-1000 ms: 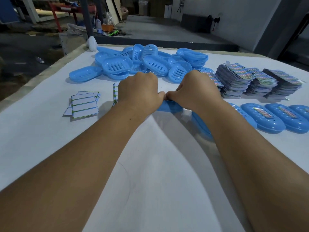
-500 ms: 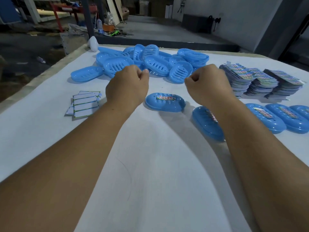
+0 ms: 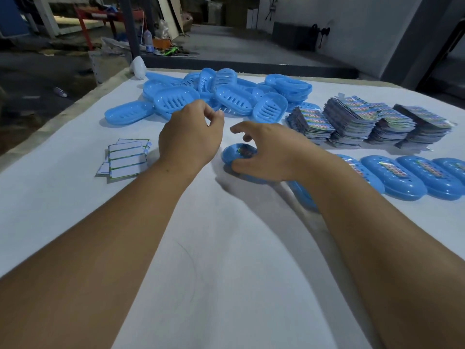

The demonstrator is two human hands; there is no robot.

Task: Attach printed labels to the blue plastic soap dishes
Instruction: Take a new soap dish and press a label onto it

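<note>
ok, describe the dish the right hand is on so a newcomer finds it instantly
On the white-covered table, look in front of the pile of slotted dishes. The labelled dish lies alone under the right hand, apart from the labelled row to the right.

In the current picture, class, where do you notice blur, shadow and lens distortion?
Head view: the right hand is motion-blurred over a dish; soft shadows lie beside both arms on the table; the wide lens bends the table's far edge; the background is dim.
</note>
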